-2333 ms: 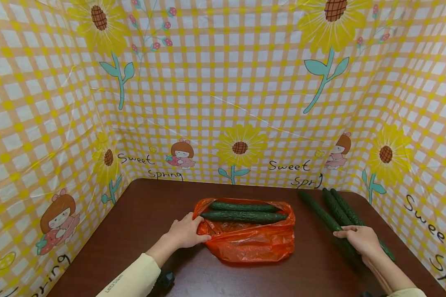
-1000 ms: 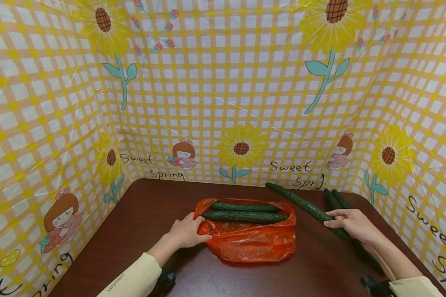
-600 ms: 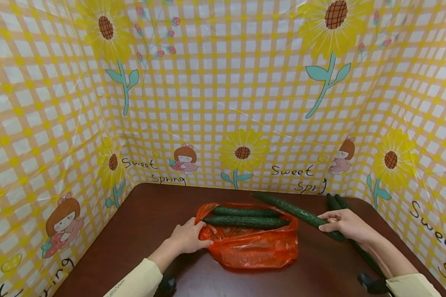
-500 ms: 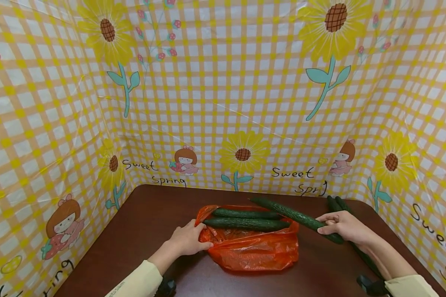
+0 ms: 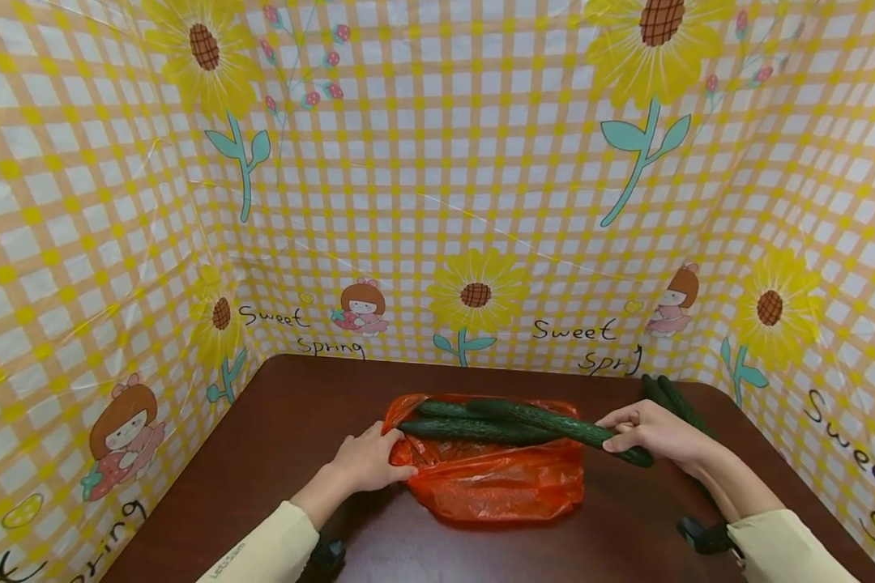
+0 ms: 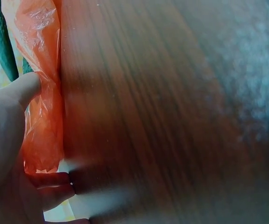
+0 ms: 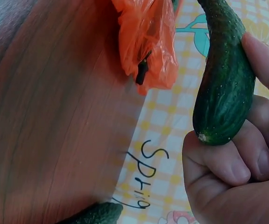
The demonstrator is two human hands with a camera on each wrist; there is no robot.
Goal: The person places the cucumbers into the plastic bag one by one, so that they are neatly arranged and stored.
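In the head view an orange-red plastic bag lies with its mouth wide, and two cucumbers rest lengthwise inside it. My left hand grips the left edge of the bag's mouth; in the left wrist view its thumb lies against the plastic. My right hand pinches one end of another cucumber between thumb and fingers. That cucumber slants up to the left, its far end over the cucumbers in the bag. The right wrist view shows the near end of this held cucumber close.
More cucumbers lie side by side at the right of the brown table, partly hidden behind my right hand and forearm. A checked cloth with sunflowers rises around the back and both sides.
My right hand has lifted a cucumber from the group at the right and carried it leftward over the bag's mouth. The left hand has stayed at the bag's edge.
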